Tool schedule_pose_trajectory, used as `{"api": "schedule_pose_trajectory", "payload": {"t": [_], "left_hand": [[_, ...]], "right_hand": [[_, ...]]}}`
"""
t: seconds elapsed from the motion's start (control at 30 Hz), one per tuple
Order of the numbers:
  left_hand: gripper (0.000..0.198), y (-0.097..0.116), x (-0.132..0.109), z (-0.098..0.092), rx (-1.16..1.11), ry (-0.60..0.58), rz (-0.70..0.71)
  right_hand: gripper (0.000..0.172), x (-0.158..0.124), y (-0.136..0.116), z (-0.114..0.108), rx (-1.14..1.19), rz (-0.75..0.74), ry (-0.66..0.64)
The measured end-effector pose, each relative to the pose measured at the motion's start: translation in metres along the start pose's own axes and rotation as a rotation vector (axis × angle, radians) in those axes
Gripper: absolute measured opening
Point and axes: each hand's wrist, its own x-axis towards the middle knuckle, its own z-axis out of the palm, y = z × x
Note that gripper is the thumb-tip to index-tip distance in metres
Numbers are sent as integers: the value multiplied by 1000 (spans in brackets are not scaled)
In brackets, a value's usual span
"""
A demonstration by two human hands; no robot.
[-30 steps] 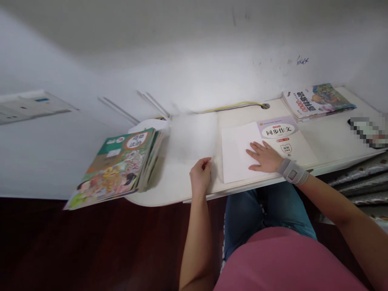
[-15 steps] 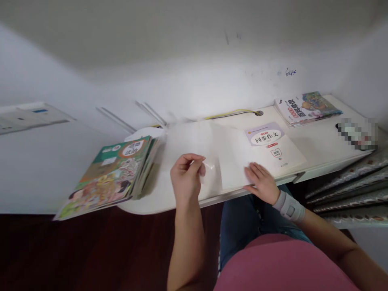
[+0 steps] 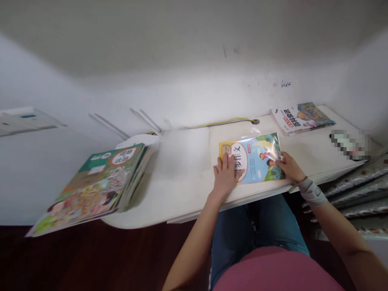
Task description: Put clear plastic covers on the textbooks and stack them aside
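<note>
A booklet [image 3: 256, 161] with a blue and yellow illustrated cover lies closed near the front edge of the white desk [image 3: 178, 200], its surface shiny as if under clear plastic. My left hand [image 3: 226, 173] rests with spread fingers on the left part of that cover, over some of the printed title. At the opposite side, my right hand [image 3: 291, 166] pinches the booklet's right edge, thumb on top. To the left of the booklet, a pale translucent sheet [image 3: 184, 151] lies on the desk.
A thick stack of books [image 3: 100, 178] overhangs the desk's left end. Another stack of booklets [image 3: 303, 117] sits at the back right, with a partly blurred-out dark-edged object [image 3: 348, 145] before it. A yellow cable [image 3: 220, 122] runs along the wall to a hole.
The booklet, earlier spread open with its back cover showing, is now closed with its front cover up. My left hand went from a pinch to lying flat; my right hand now grips the edge.
</note>
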Motion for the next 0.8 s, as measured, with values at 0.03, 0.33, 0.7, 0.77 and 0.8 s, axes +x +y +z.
{"api": "schedule_pose_trajectory", "payload": {"t": [0.03,0.33,0.7,0.77,0.8], "left_hand": [[70,0,1,5,52,-69,-15],[49,-21,47,-14,46,-20,-245],[25,-35,117,-13,-149,30,-386],[23,-31,114,-8,-129,83,-407],[24,-29,112,-5,-112,112,-413]], "right_hand": [[47,5,2,-4,-80,15,-1],[31,64,6,-22,-594,61,-79],[26,123,-7,12,-652,55,43],[28,119,-9,20,-685,45,86],[28,117,-10,23,-702,37,102]]}}
